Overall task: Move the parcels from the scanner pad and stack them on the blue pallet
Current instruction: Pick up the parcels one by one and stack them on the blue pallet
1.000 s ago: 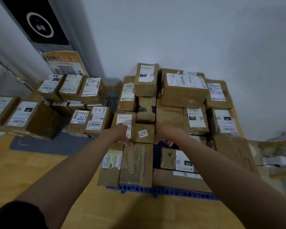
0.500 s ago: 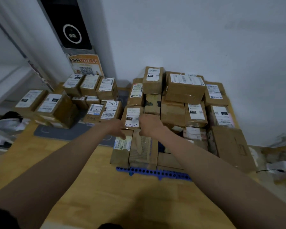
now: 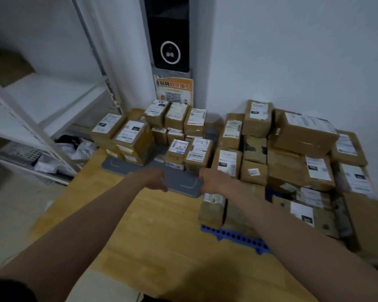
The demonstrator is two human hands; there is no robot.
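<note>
**Parcels waiting on the pad, both hands empty**

Brown cardboard parcels (image 3: 198,150) with white labels are sitting stacked on the grey scanner pad (image 3: 179,182), left of the loaded blue plastic pallet (image 3: 234,236). Left hand (image 3: 154,178) and right hand (image 3: 212,179) are hovering, loosely curled, gripping nothing. Best bet is probably clamping the nearest box from both sides.

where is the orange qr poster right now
In the head view, the orange QR poster hangs on the wall at upper centre, just below the black scanner panel and behind the parcels on the pad.
</note>
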